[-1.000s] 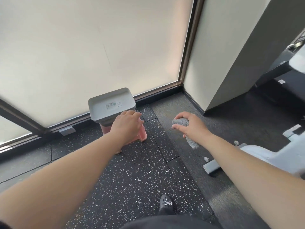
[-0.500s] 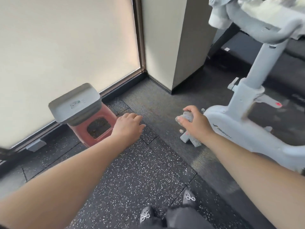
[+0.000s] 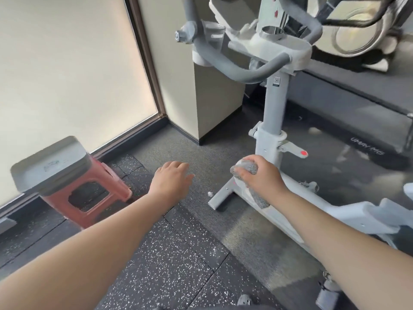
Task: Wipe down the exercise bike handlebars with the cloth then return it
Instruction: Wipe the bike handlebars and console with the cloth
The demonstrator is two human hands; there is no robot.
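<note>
Grey cloth (image 3: 245, 168) gripped in right hand (image 3: 261, 175), left hand (image 3: 171, 179) loose, holding nothing, grey bin (image 3: 50, 166) lidded

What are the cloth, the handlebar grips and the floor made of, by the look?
Grey cloth, bunched in the right hand: likely microfibre or terry, since its surface looks fuzzy and speckled. Curved grey handlebars of the white exercise bike: matte, probably foam or rubber sleeves over tube; no gloss. Black speckled floor tiles: apparently rubber gym matting, with seams and white flecks.

Bare forearms, dark shoe (image 3: 244, 299) with white mark
</note>
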